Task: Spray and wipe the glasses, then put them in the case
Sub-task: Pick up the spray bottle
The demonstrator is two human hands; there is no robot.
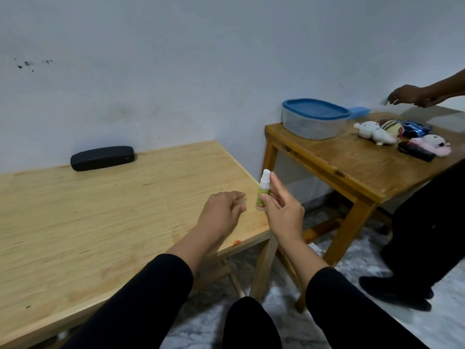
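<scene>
A small white spray bottle [339, 191] with a green label stands upright at the right edge of the light wooden table [113, 222]. My right hand [281, 210] pinches its lower body between thumb and fingers, the index finger stretched up beside the nozzle. My left hand [221, 210] hovers just left of the bottle, fingers loosely curled and holding nothing. A closed black glasses case [102, 157] lies at the table's far edge by the wall. No glasses are in view.
A darker wooden table [352, 167] on the right carries a clear tub with a blue lid [314, 119], plush toys [377, 133] and a black object [416, 152]. Another person [427, 222] in black stands beside it, a hand [407, 95] reaching over it.
</scene>
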